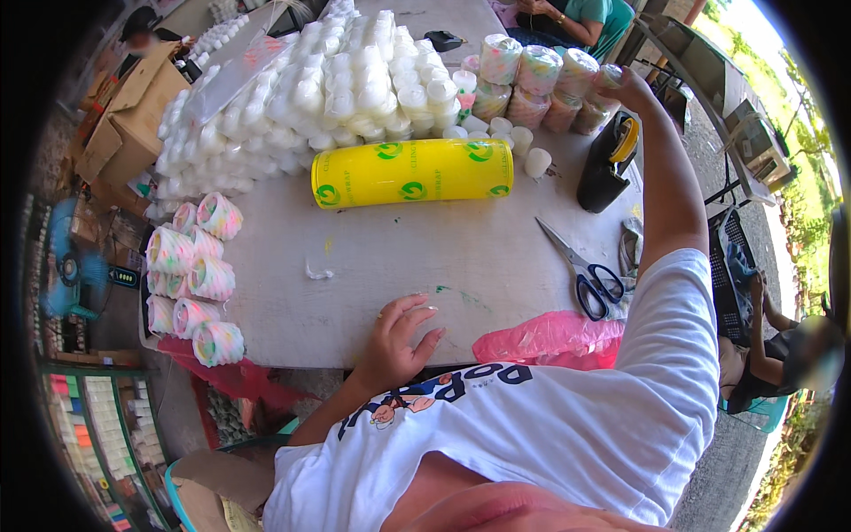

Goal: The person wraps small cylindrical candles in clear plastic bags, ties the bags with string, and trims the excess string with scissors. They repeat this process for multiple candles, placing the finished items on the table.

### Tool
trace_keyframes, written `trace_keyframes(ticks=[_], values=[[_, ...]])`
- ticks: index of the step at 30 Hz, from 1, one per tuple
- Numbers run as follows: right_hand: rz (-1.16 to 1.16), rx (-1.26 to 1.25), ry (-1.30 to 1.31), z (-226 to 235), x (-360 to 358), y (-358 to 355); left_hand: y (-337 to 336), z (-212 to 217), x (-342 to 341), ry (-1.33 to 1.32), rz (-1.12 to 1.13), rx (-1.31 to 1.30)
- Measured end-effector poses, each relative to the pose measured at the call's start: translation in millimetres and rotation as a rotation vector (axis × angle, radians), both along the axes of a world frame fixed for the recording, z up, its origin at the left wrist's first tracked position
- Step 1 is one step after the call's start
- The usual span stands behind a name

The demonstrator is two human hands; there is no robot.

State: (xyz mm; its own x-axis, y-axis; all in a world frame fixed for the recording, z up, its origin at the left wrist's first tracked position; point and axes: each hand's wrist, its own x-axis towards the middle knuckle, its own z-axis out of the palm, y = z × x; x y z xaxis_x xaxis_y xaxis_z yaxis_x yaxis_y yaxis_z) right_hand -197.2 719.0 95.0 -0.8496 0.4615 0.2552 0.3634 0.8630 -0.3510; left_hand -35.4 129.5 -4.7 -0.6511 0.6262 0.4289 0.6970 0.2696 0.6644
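Observation:
My left hand lies at the table's near edge, fingers apart and nothing in it. My right arm stretches to the far right, where my right hand closes around a pink-streaked candle at the end of a stacked double row of colour-streaked candles; some of its fingers are hidden. A thick yellow roll of plastic wrap lies crosswise mid-table. Left of it, more streaked candles stand in a small group. Behind the roll rises a large pile of white candles, with a few loose white ones beside it.
On the right are a black tape dispenser, dark-handled scissors and a pink plastic bag. A scrap of white film lies on the table. Other people sit beyond the far edge and at right. A cardboard box stands left.

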Motion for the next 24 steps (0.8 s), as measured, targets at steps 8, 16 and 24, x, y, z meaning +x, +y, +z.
trace_keyframes(ticks=[8, 16, 24], values=[[-0.012, 0.357, 0.248, 16.7, 2.1, -72.3, -2.4, 1.2, 5.3, 0.050, 0.059, 0.088], [1.327, -0.660, -0.076, 80.2, 224.8, -307.4, -39.0, 11.8, 5.2, -0.270, -0.215, 0.376], [2.068, -1.316, 0.490, 89.2, 355.5, -389.4, -130.9, 173.9, 101.8, -0.382, -1.226, 0.917]])
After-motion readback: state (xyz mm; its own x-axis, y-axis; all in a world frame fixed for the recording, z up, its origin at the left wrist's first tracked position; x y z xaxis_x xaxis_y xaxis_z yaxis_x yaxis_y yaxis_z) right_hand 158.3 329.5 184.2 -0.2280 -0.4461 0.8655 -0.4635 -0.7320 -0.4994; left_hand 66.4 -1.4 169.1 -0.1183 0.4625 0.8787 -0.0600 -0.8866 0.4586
